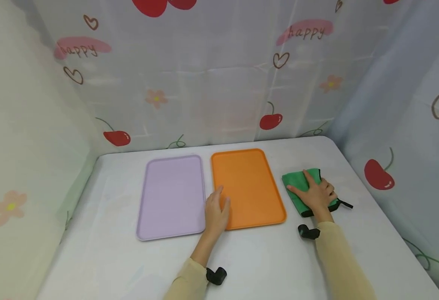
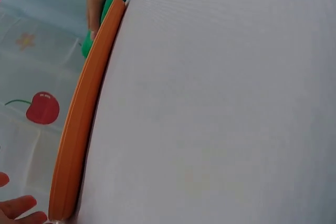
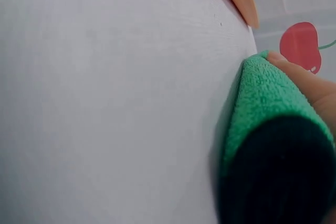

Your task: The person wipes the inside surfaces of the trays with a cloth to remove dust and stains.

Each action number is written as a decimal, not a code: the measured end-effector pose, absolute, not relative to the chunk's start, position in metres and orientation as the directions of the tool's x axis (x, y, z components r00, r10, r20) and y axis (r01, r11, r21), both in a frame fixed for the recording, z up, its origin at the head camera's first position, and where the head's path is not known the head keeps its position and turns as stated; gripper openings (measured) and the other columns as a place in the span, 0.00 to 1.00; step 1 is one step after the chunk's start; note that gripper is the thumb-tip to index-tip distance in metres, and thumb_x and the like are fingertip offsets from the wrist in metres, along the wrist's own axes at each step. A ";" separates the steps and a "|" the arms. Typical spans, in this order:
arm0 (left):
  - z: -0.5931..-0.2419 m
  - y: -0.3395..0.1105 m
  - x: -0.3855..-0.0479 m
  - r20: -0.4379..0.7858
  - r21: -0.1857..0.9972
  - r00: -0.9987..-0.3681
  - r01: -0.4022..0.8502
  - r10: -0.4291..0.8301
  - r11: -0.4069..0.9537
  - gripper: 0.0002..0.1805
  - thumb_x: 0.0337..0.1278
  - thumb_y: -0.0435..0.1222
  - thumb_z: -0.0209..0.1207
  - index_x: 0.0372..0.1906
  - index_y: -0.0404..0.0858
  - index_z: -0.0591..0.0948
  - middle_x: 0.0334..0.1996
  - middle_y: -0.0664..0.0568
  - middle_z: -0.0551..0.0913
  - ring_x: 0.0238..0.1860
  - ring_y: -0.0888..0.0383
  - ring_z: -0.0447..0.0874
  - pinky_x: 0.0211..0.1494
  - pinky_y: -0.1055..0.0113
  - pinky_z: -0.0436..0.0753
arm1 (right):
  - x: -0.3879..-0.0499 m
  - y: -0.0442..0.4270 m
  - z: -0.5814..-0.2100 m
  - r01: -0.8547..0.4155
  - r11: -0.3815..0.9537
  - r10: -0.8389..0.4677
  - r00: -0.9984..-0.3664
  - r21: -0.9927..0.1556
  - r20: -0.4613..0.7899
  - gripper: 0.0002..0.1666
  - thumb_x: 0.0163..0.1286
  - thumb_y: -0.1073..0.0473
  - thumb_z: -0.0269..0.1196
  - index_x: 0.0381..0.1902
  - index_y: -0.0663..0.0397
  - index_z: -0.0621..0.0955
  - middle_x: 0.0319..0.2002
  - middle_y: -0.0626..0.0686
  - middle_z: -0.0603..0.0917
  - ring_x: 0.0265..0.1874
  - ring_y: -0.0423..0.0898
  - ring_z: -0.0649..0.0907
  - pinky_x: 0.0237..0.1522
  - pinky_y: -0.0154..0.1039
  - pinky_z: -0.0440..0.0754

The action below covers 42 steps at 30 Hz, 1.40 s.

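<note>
Green cloth [image 1: 297, 179], one, black-edged and folded into a pad; lies on the white bench [image 1: 264, 258], right of the orange tray [image 1: 249, 187], its black loop [image 1: 345, 204] trailing at the near right corner.

Right hand [image 1: 317, 195]: laid over the cloth, grip wide, thumb and index finger stretched across the top, the other fingers bent toward its right side; whether any reach underneath, I cannot tell.

Left hand [image 1: 215, 213]: at the left edge of the orange tray, grip wide, thumb apart from the fingers, holding nothing; whether it touches the rim, I cannot tell.

Step in hand, by my judgement: placing or taking up the cloth, right hand in charge. Next move, likewise judged: calls for the right fingers to gather the folds if lifting, or to come away without dragging them if leaving.

Containers, two, shallow, round-cornered, side by side. Orange tray: middle of the bench; nothing seen in it, left fingers at its edge. Lilac tray [image 1: 172, 196]: left of it, flat; nothing seen in it.
</note>
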<state>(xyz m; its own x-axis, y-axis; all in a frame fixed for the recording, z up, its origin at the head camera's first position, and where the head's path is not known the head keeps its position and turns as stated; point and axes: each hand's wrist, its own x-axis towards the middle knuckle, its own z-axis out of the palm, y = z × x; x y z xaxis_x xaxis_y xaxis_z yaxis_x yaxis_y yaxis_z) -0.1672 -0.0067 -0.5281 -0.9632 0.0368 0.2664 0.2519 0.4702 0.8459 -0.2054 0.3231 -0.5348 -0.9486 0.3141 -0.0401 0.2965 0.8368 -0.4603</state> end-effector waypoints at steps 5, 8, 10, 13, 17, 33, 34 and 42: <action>-0.533 0.001 -0.171 0.258 0.845 -0.964 0.190 -0.070 0.499 0.23 0.67 0.33 0.54 0.65 0.31 0.72 0.65 0.28 0.64 0.67 0.34 0.63 0.67 0.39 0.67 | -0.207 0.316 -0.538 0.290 0.836 0.324 -0.946 -0.466 -0.009 0.57 0.58 0.21 0.56 0.77 0.41 0.56 0.66 0.83 0.53 0.63 0.78 0.56 0.55 0.73 0.48; -0.537 0.004 -0.174 0.275 0.832 -0.955 0.178 -0.112 0.526 0.22 0.63 0.28 0.55 0.63 0.30 0.74 0.63 0.27 0.65 0.66 0.34 0.64 0.67 0.41 0.68 | -0.205 0.314 -0.540 0.285 0.834 0.334 -0.942 -0.473 0.021 0.51 0.63 0.24 0.54 0.76 0.41 0.58 0.65 0.82 0.55 0.61 0.76 0.59 0.54 0.70 0.51; -0.541 0.006 -0.177 0.298 0.810 -0.947 0.183 -0.123 0.558 0.22 0.61 0.26 0.56 0.61 0.29 0.75 0.62 0.27 0.67 0.64 0.35 0.65 0.65 0.43 0.70 | -0.204 0.313 -0.540 0.282 0.832 0.342 -0.939 -0.477 0.041 0.48 0.65 0.26 0.53 0.76 0.41 0.60 0.65 0.81 0.56 0.59 0.74 0.60 0.53 0.67 0.53; -0.548 0.007 -0.183 0.379 0.747 -0.916 0.220 -0.130 0.628 0.22 0.56 0.21 0.56 0.58 0.28 0.77 0.57 0.28 0.72 0.56 0.36 0.70 0.58 0.46 0.75 | -0.203 0.311 -0.541 0.274 0.837 0.347 -0.935 -0.474 0.074 0.43 0.68 0.29 0.52 0.74 0.41 0.63 0.63 0.79 0.60 0.57 0.72 0.63 0.52 0.65 0.56; -0.555 0.007 -0.190 0.490 0.652 -0.862 0.265 -0.128 0.710 0.23 0.49 0.17 0.54 0.54 0.28 0.79 0.48 0.31 0.76 0.44 0.38 0.73 0.47 0.50 0.76 | -0.202 0.309 -0.543 0.259 0.848 0.348 -0.930 -0.462 0.118 0.39 0.70 0.33 0.55 0.72 0.42 0.67 0.59 0.77 0.66 0.53 0.70 0.68 0.49 0.63 0.60; -0.548 0.007 -0.195 0.219 0.877 -0.949 0.090 -0.227 0.473 0.27 0.55 0.19 0.47 0.63 0.17 0.66 0.57 0.24 0.75 0.60 0.34 0.75 0.61 0.45 0.77 | -0.197 0.304 -0.542 0.208 0.873 0.315 -0.931 -0.441 0.184 0.30 0.71 0.43 0.60 0.66 0.49 0.75 0.46 0.71 0.78 0.44 0.65 0.76 0.44 0.61 0.68; -0.546 0.007 -0.196 0.196 0.891 -0.953 0.074 -0.232 0.449 0.26 0.57 0.19 0.47 0.63 0.17 0.67 0.57 0.24 0.75 0.60 0.34 0.75 0.61 0.45 0.76 | -0.197 0.304 -0.542 0.204 0.873 0.315 -0.929 -0.442 0.193 0.30 0.70 0.44 0.61 0.65 0.50 0.76 0.45 0.71 0.78 0.43 0.65 0.77 0.43 0.61 0.68; -0.540 0.003 -0.201 -0.019 0.962 -0.966 -0.088 -0.258 0.258 0.15 0.68 0.30 0.50 0.52 0.23 0.78 0.28 0.44 0.76 0.29 0.55 0.72 0.31 0.66 0.74 | -0.196 0.302 -0.539 0.175 0.884 0.287 -0.935 -0.434 0.208 0.27 0.69 0.47 0.62 0.61 0.54 0.79 0.44 0.70 0.81 0.42 0.64 0.79 0.41 0.60 0.70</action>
